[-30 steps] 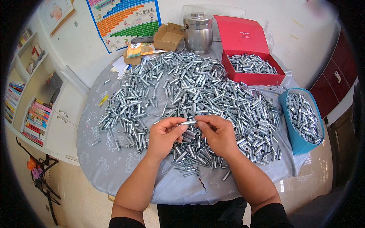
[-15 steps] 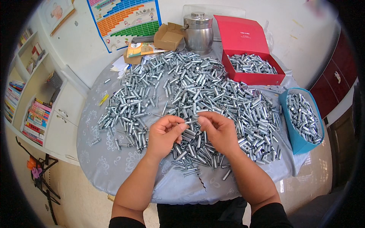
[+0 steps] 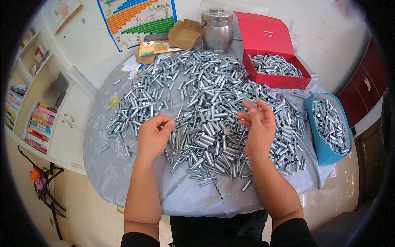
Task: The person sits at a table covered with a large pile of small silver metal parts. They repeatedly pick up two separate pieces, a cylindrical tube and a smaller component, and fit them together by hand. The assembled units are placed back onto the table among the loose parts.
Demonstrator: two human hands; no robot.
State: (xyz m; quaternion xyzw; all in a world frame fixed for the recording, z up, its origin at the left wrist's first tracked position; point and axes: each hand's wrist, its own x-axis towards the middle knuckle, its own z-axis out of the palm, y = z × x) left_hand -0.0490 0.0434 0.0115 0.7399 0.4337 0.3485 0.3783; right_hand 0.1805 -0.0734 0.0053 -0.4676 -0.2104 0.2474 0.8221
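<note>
A wide heap of silvery metal bolts and tube-like sleeves (image 3: 210, 127) covers much of the table. Over the heap's left part, my left hand (image 3: 154, 135) has its thumb and index finger pinched together. What lies between those fingertips is too small to make out among the metal behind. To the right, my right hand (image 3: 260, 129) is raised above the pieces with its fingers apart, and nothing shows in it. Filled with similar metal pieces are a red lidded box (image 3: 284, 82) at the back right and a teal bin (image 3: 326, 154) at the right edge.
A grey patterned cloth (image 3: 109, 177) covers the round table. A steel canister (image 3: 217, 35), an open cardboard box (image 3: 184, 35) and booklets (image 3: 154, 48) stand at the back. A yellow tool (image 3: 113, 103) lies left of the heap. White shelves (image 3: 61, 136) rise at the left.
My hands were together over the middle, fingers around a thin metal piece. They have parted: the left moved left, still pinched, while the right moved right and opened.
</note>
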